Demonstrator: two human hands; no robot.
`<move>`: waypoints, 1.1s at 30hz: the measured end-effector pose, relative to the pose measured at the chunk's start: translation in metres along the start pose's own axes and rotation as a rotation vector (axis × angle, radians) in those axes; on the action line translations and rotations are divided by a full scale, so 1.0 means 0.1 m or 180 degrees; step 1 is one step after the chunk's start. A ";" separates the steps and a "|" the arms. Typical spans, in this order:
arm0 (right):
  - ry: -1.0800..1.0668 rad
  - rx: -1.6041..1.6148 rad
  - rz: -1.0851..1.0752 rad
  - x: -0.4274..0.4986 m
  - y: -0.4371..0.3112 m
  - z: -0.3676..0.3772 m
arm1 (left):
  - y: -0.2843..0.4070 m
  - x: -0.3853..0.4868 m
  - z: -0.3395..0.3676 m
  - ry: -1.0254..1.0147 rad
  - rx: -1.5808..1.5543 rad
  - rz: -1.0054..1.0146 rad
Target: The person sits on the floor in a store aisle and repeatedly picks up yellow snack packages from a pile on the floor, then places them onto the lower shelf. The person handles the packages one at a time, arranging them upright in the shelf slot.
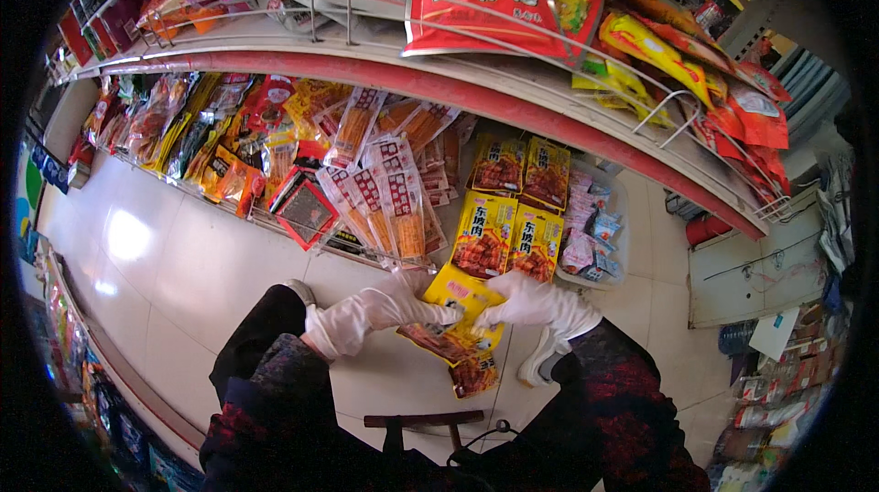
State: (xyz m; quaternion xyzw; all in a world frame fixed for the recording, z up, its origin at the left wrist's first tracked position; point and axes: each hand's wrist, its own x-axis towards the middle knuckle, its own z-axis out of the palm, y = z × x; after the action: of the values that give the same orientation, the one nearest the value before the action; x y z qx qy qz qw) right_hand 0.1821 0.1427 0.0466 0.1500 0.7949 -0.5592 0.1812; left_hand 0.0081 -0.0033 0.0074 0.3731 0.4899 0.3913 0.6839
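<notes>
Both my hands wear pale thin gloves. My left hand [391, 306] grips the left side of some yellow snack packets [457, 296], its thumb lying across them. On their right side my right hand [535, 303] holds the same packets, fingers bent over the front. Another yellow packet [474, 375] hangs below them, over the floor. Just beyond my hands, yellow packets with meat pictures [484, 231] lie in rows on the lower shelf. Left of these is a pile of clear packets with orange-brown sticks [408, 231].
A red-edged upper shelf [439, 77] with a wire rail overhangs the lower one. To the right stands a clear plastic tub [618, 245] of small wrapped pieces. A wooden stool [424, 418] is between my legs. A white cabinet [755, 258] stands at the right, another stocked shelf [123, 382] at the left.
</notes>
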 end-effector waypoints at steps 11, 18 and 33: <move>0.1499 0.0112 -0.0813 -0.33 0.11 0.10 | 0.30 0.00 0.02 0.1176 -0.3094 0.0623; 0.1619 0.1733 0.0126 -0.33 -0.11 0.24 | 0.44 -0.13 -0.12 0.0900 -0.3463 0.0762; 0.1062 0.2125 -0.0866 -0.17 -0.12 0.27 | 0.47 -0.09 -0.18 0.1034 -0.3723 0.1014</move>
State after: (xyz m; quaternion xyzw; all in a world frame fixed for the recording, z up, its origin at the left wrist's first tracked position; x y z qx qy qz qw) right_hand 0.1955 0.1124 0.0555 0.1828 0.6006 -0.7737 -0.0850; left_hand -0.0189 0.0105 0.0487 -0.0586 0.2308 0.7435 0.6249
